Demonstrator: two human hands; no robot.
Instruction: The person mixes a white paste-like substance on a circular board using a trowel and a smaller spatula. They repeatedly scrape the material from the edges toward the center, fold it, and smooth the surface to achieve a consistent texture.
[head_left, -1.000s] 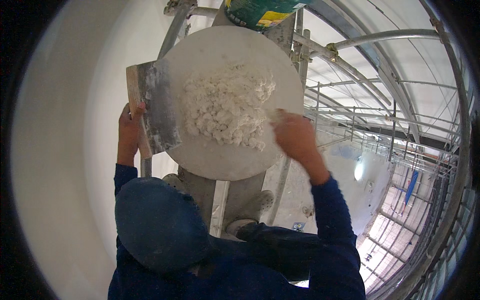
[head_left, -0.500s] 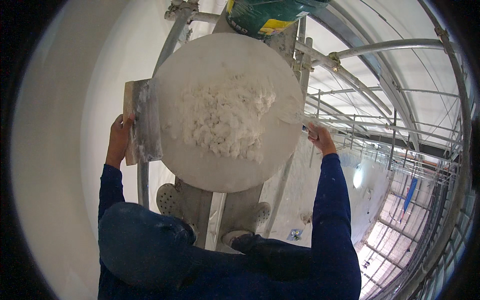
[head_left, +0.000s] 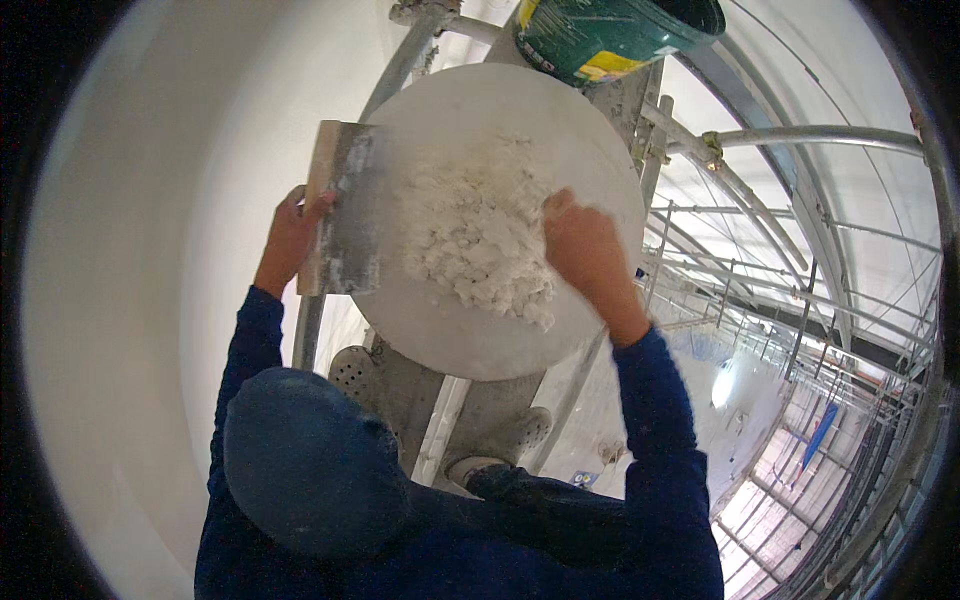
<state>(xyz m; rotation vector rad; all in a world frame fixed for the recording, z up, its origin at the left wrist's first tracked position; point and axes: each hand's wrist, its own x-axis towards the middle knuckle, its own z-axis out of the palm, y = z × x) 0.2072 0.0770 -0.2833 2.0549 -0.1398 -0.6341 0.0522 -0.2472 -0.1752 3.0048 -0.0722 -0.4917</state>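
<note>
"While you're looking over that way, can you tell me what the left hand (head_left: 292, 240) has hold of?"

"A wide scraper (head_left: 352, 220). Thumb and fingers are closed around its wooden back, and its grey metal blade faces the round board (head_left: 485, 345)."

"Is the blade touching the board?"

"It overlaps the left rim from where I stand, but I can't tell if they touch."

"And the right hand (head_left: 590, 250)?"

"That one's over the right side of the board, by the edge of the white paste (head_left: 480, 240). It looks curled, but it's blurred. I can't say how tightly it's closed, or whether anything is in it."

"Where does the paste sit?"

"Heaped and lumpy around the middle of the board, between the two hands. Bare board shows all around it."

"What's that beyond the board?"

"A green bucket (head_left: 590, 40) with a yellow patch on its side, tilted as I see it, just past the far rim."

"And lower down?"

"Grey planks (head_left: 405, 410) run under the board, with a pale shoe (head_left: 352, 374), full of holes, near its lower left edge. Metal poles (head_left: 810, 138) cross on the right, and a smooth white wall (head_left: 120, 300) rises on the left."
</note>
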